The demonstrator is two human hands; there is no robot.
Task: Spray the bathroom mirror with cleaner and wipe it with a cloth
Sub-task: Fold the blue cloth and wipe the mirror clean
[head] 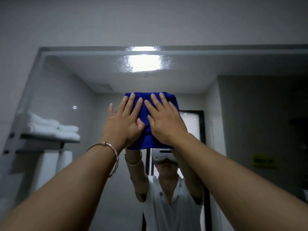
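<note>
A blue cloth [146, 139] lies flat against the bathroom mirror [70, 90], in the upper middle of the glass. My left hand [124, 120] presses on its left half with straight, spread fingers; a thin bangle circles that wrist. My right hand [164, 120] presses on the right half, fingers straight and pointing up. Both arms reach up and forward. The mirror shows my own reflection below the cloth, with both arms raised. No spray bottle is in view.
The mirror's top edge [183, 49] meets a pale wall above. Reflected in the glass are a ceiling light [144, 63], a rack with folded white towels [50, 127] at left, and a dark-framed door [198, 127] behind me.
</note>
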